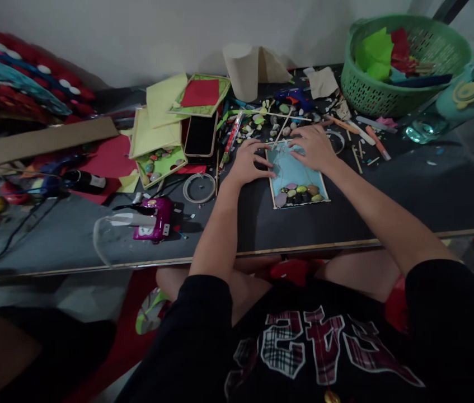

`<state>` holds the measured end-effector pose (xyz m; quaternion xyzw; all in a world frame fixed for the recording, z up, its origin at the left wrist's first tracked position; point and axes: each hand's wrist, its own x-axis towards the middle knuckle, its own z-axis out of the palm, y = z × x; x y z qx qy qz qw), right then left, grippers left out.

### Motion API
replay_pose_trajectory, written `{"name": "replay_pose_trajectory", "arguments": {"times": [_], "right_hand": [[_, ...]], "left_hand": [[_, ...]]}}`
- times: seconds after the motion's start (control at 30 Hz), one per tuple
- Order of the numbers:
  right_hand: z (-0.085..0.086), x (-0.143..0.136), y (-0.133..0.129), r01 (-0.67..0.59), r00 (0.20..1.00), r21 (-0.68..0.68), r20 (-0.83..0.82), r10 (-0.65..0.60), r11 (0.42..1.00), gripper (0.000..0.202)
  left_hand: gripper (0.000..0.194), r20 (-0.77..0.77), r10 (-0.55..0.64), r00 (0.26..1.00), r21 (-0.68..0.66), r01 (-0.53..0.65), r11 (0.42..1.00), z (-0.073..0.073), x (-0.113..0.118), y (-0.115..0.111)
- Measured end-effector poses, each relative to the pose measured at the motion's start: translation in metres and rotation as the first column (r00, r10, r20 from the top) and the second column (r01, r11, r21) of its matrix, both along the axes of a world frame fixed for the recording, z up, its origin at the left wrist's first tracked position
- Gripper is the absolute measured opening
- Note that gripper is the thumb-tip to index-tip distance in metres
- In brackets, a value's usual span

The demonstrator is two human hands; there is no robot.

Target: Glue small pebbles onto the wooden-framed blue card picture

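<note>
A small blue picture panel [289, 168] with a thin stick border lies on the dark table. A row of painted pebbles [299, 195] runs along its near edge, and thin lines cross the blue ground. At the panel's left border rests my left hand [248, 162], fingers spread and thumb apart, touching the edge. My right hand [314, 146] reaches over the top right part, its bent fingers apart and touching the panel near the upper border. A thin wooden stick [282, 127] slants just beyond the top edge. Whatever lies under the right fingers is hidden.
Loose pebbles [257, 118] and a blue glue gun [297, 98] lie behind the panel. A green basket [404, 98] and a bottle [450, 106] stand right. Leftward are a phone [200, 136], stick-framed panels [156, 134], clear tubing [198, 188] and a purple device [159, 218]. Another person's arm [1, 352] shows lower left.
</note>
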<state>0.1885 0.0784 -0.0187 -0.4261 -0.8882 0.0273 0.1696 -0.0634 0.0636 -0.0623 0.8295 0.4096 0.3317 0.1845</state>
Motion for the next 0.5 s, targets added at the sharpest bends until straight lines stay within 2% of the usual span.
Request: {"name": "replay_pose_trajectory", "arguments": {"times": [0.1, 0.2, 0.23, 0.3, 0.4, 0.43, 0.5], "right_hand": [[-0.006, -0.005, -0.004, 0.069, 0.997, -0.005, -0.03, -0.069, 0.998, 0.022], [-0.006, -0.014, -0.006, 0.142, 0.989, -0.03, -0.023, -0.143, 0.989, 0.027], [-0.005, -0.017, -0.006, 0.16, 0.987, -0.03, -0.019, -0.161, 0.987, 0.028], [-0.006, -0.022, -0.008, 0.156, 0.988, -0.03, 0.009, -0.155, 0.987, 0.034], [-0.008, -0.028, -0.011, 0.053, 0.995, -0.073, 0.088, -0.046, 0.996, 0.044], [-0.009, -0.029, -0.012, 0.024, 0.995, -0.093, 0.101, -0.015, 0.995, 0.046], [-0.01, -0.029, -0.013, 0.047, 0.997, -0.108, 0.073, -0.039, 0.993, 0.05]], "left_hand": [[0.012, 0.004, -0.023, 1.0, -0.018, 0.023, 1.0, 0.001, 0.004, -0.004], [0.012, -0.008, -0.017, 1.0, 0.021, 0.017, 1.0, -0.002, 0.009, -0.005], [0.015, 0.0, 0.026, 1.0, 0.054, -0.026, 0.998, -0.002, 0.01, -0.004], [0.019, 0.059, 0.202, 0.978, 0.13, -0.208, 0.969, -0.003, 0.008, -0.003], [0.037, 0.18, 0.488, 0.854, 0.187, -0.517, 0.835, -0.002, 0.003, -0.003], [0.043, 0.19, 0.543, 0.818, 0.188, -0.573, 0.798, -0.001, 0.002, -0.004], [0.047, 0.157, 0.582, 0.798, 0.178, -0.602, 0.778, 0.001, 0.003, -0.006]]}}
